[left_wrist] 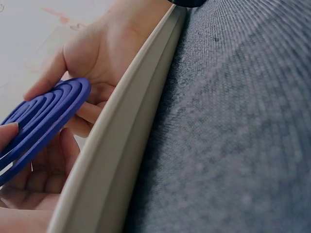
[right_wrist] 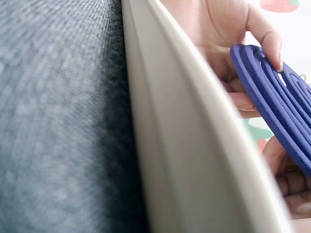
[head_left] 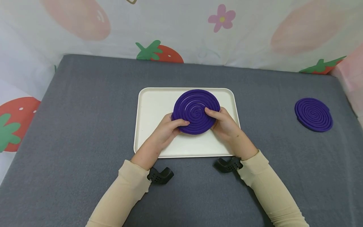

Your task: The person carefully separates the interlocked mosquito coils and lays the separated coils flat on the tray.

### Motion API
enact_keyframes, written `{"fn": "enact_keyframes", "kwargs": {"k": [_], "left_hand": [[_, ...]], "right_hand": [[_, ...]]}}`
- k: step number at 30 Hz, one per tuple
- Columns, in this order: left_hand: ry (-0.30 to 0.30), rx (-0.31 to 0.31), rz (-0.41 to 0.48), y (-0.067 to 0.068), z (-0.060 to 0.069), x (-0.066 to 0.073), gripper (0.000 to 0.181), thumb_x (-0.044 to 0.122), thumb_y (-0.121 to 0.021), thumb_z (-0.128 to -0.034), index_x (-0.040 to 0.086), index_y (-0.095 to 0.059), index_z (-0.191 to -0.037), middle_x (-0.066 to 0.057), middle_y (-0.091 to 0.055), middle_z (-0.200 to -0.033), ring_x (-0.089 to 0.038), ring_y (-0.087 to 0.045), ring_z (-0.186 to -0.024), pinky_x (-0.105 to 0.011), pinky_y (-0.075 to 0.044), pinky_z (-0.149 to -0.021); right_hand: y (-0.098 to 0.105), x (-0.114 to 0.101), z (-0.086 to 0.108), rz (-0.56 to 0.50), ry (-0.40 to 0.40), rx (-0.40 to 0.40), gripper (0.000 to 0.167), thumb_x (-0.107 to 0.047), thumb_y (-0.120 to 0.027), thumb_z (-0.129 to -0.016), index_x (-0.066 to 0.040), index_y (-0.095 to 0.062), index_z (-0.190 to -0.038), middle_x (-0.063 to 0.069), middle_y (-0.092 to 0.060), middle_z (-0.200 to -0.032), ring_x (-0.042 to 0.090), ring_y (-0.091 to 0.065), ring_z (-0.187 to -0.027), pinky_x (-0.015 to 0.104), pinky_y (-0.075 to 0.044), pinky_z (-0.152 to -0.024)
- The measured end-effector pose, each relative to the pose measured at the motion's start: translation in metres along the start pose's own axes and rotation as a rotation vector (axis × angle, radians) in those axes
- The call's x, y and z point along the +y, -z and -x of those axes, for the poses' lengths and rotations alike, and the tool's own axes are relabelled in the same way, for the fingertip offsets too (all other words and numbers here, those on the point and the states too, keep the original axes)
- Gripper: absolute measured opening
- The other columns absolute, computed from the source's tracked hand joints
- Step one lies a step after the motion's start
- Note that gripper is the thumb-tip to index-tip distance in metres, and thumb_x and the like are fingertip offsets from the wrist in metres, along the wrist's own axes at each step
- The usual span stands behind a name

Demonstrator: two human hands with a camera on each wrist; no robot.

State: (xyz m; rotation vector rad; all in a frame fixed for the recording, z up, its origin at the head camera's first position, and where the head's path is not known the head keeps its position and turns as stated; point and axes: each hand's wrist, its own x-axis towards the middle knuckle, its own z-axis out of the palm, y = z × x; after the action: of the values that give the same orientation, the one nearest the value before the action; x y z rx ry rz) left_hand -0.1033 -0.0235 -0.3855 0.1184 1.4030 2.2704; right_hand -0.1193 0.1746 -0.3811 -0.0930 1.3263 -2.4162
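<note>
Both hands hold a round purple spiral coaster (head_left: 196, 104) above the white tray (head_left: 153, 138). My left hand (head_left: 167, 129) grips its lower left edge, thumb on top and the other fingers underneath. On the right edge, my right hand (head_left: 225, 124) pinches it the same way, its thumb lying on the coils. In the left wrist view the coaster (left_wrist: 53, 111) is tilted, with curled fingers below it. The right wrist view shows thin gaps between the coils of the coaster (right_wrist: 272, 87); the tray's rim (right_wrist: 189, 126) hides part of the hands.
A second purple spiral coaster (head_left: 313, 114) lies flat on the grey cloth-covered table (head_left: 85, 126), toward the right edge. Behind the table hangs a white curtain (head_left: 193, 28) printed with strawberries and flowers. Black wrist devices (head_left: 160, 176) sit at both cuffs, close to the tray's front edge.
</note>
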Motion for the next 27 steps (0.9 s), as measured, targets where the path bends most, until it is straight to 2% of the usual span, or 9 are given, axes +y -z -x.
{"fn": "enact_keyframes", "kwargs": {"k": [9,19,27], "left_hand": [[-0.001,0.015,0.018,-0.0023,0.0017,0.002,0.041,-0.006,-0.051,-0.0837,-0.012,-0.047,-0.124,-0.002,-0.062,-0.099,-0.01,-0.06,-0.09,-0.023,-0.05,-0.082],[-0.017,0.036,0.021,-0.0016,0.0014,0.0011,0.045,-0.005,-0.053,-0.0787,-0.009,-0.049,-0.123,0.0,-0.063,-0.1,-0.011,-0.059,-0.093,-0.026,-0.047,-0.088],[-0.009,0.029,0.015,-0.002,0.0008,0.0013,0.046,-0.004,-0.051,-0.085,-0.014,-0.043,-0.129,-0.003,-0.061,-0.104,-0.01,-0.06,-0.093,-0.026,-0.049,-0.088]], "right_hand": [[0.0012,-0.0008,-0.0005,-0.022,-0.008,-0.001,0.008,-0.015,-0.067,-0.089,-0.007,-0.07,-0.091,0.004,-0.07,-0.084,0.012,-0.066,-0.075,0.023,-0.054,-0.066],[-0.0003,-0.0016,0.0004,-0.017,-0.033,-0.045,0.012,-0.017,-0.064,-0.091,-0.008,-0.071,-0.087,0.002,-0.07,-0.082,0.01,-0.065,-0.072,0.022,-0.053,-0.063],[0.0004,-0.0014,-0.0001,-0.02,-0.027,-0.039,0.015,-0.016,-0.057,-0.095,-0.009,-0.069,-0.091,0.003,-0.07,-0.084,0.011,-0.066,-0.074,0.023,-0.054,-0.064]]}}
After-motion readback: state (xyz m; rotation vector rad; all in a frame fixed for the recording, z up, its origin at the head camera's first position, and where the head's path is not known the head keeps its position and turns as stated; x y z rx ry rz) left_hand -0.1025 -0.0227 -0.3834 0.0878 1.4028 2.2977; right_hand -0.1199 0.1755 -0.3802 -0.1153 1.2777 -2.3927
